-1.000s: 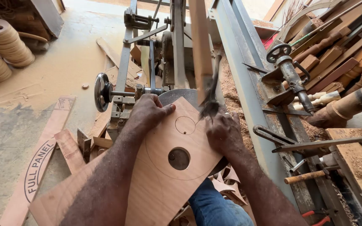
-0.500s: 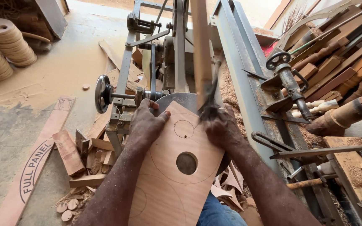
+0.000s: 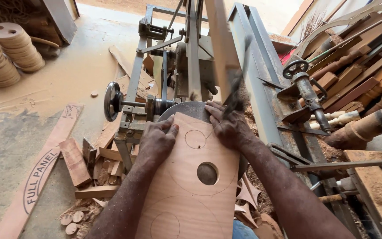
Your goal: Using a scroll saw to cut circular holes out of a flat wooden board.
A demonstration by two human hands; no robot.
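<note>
1. The plywood sheet (image 3: 191,186) is lying on the round saw table (image 3: 186,110) against the blade, and it is risking a kick or a wandering cut if the pressure is going uneven.
2. The right hand (image 3: 228,128), flat and spread, is pressing just beside the blade; a slip is endangering its fingers.
3. The left hand (image 3: 158,139), also flat, is steadying the sheet's left edge.
4. Compared with a second ago, the sheet's drilled hole is sitting further from the blade.

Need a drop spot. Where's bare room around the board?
Free: sawdusty floor between stacked wooden discs and machine frame. Crowded: offcut pile beside left hand; cluttered bench past right hand. Plywood board occupied.
</note>
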